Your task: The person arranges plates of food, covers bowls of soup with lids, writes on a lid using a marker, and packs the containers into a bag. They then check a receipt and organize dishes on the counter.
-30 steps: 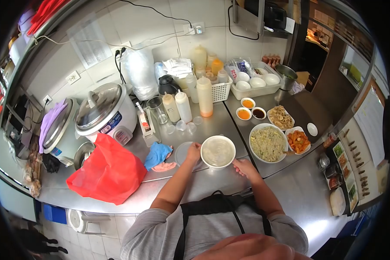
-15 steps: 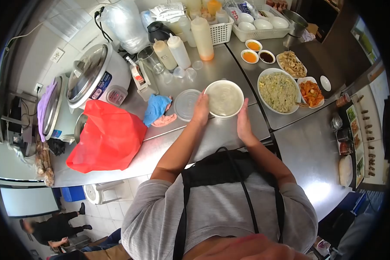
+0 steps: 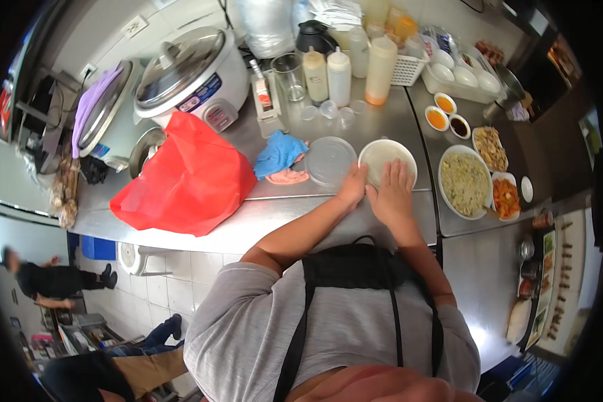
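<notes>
A round white bowl (image 3: 376, 153) with pale contents stands on the steel counter in front of me. My left hand (image 3: 352, 185) is at the bowl's near left edge, its fingers together against the side. Over the right part of the bowl lies my right hand (image 3: 393, 193), palm down with fingers stretched out, hiding some of the contents. Just left of the bowl, a clear round lid (image 3: 331, 162) lies flat. Beside the lid are a blue cloth (image 3: 279, 155) and a pink cloth (image 3: 289, 176).
A red bag (image 3: 187, 177) and a rice cooker (image 3: 208, 87) stand at the left. Squeeze bottles (image 3: 340, 79) line the back. At the right are a bowl of fried rice (image 3: 463, 181), side dishes and sauce cups (image 3: 437, 118). Two people are at the lower left.
The view has shifted, so the counter appears further right. My right hand has moved from the bowl's right side to over its top. A second person has come into view at the lower left.
</notes>
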Action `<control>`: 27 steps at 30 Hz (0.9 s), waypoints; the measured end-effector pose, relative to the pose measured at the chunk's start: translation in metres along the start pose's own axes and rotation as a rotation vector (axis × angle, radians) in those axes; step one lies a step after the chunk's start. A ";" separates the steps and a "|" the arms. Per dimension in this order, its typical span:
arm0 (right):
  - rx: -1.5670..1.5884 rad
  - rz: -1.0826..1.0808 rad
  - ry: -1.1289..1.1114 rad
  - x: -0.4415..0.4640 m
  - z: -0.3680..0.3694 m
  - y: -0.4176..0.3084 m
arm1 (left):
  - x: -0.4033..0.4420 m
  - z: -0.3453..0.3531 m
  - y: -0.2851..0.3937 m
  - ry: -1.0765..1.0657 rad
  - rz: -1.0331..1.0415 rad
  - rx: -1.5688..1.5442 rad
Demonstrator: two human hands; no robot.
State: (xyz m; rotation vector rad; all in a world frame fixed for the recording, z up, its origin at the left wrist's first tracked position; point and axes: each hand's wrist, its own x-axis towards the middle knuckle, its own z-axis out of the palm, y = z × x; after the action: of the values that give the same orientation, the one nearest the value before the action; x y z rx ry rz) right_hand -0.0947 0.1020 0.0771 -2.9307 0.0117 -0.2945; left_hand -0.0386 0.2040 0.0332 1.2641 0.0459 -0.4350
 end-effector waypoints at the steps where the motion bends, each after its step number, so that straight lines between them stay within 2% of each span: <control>1: 0.016 -0.065 -0.013 0.002 0.007 -0.003 | -0.003 0.001 0.004 -0.036 -0.011 -0.068; 2: 0.020 -0.111 0.003 0.004 0.007 -0.004 | -0.003 -0.001 0.009 -0.074 -0.022 -0.134; 5: 0.020 -0.150 -0.052 0.005 -0.005 -0.004 | 0.016 -0.022 0.032 -0.198 -0.213 0.152; 7: 0.026 -0.203 -0.055 0.005 -0.011 -0.001 | 0.042 -0.043 0.057 -0.153 -0.095 0.239; 10: 0.043 -0.246 -0.063 0.002 -0.013 0.003 | 0.104 -0.092 0.094 0.224 0.560 0.298; 11: 0.049 -0.251 -0.059 0.003 -0.013 0.004 | 0.115 -0.107 0.121 0.339 0.636 0.292; 12: 0.059 -0.242 -0.068 0.003 -0.014 0.004 | 0.153 -0.140 0.128 0.465 0.742 0.439; 13: 0.054 -0.258 -0.072 0.003 -0.015 0.004 | 0.143 -0.142 0.159 0.597 0.768 0.466; 15: 0.035 -0.272 -0.077 0.004 -0.019 0.002 | 0.178 -0.180 0.181 0.809 0.693 0.748; 16: 0.018 -0.282 -0.056 0.004 -0.018 0.003 | 0.188 -0.190 0.190 0.861 0.638 0.767; 18: 0.012 -0.314 -0.063 0.004 -0.021 0.004 | 0.212 -0.207 0.199 0.898 0.408 1.010; 21: 0.011 -0.311 -0.066 0.004 -0.024 0.001 | 0.239 -0.224 0.201 0.772 0.228 1.270; 23: -0.016 -0.289 -0.073 0.003 -0.023 -0.002 | 0.251 -0.230 0.204 0.631 0.137 1.231; 27: 0.000 -0.215 -0.063 0.000 -0.016 -0.013 | 0.304 -0.268 0.196 0.462 0.085 1.213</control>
State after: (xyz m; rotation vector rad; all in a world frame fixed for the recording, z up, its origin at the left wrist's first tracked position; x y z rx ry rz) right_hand -0.0980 0.1114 0.0948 -2.9422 -0.3133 -0.2329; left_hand 0.3619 0.4099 0.0455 2.5345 0.1287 -0.0411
